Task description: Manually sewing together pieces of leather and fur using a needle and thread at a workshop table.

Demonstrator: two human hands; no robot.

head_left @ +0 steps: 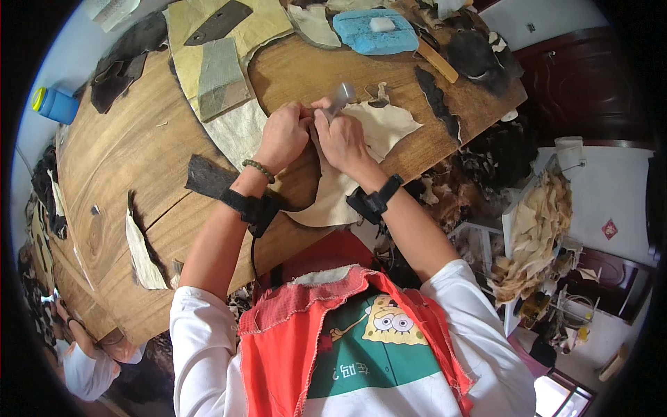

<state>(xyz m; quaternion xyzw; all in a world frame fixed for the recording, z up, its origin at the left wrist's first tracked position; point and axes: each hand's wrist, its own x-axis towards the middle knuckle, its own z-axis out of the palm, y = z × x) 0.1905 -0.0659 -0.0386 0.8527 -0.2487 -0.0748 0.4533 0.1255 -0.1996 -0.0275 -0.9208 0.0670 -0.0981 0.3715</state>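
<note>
Both my hands are close together over a pale hide [332,199] with dark fur along its edge, on the wooden table. My left hand [283,136] is closed, its fingertips pinching the hide's edge. Closed around a shiny grey metal tool with a rounded end [339,99], my right hand [342,142] sits just beside it. The tool's lower part is hidden in the fingers, so I cannot make out its exact kind. A pale flap of hide [389,126] spreads out to the right of that hand. Left of my left hand lies a larger pale hide [238,132].
A grey-green template [221,80] and a dark one [219,22] lie on yellowish sheets. Farther back are a blue block [372,35] and a wooden strip [438,61]. Dark fur scraps [208,179] are scattered about. At the lower left another person's arm [80,337] shows.
</note>
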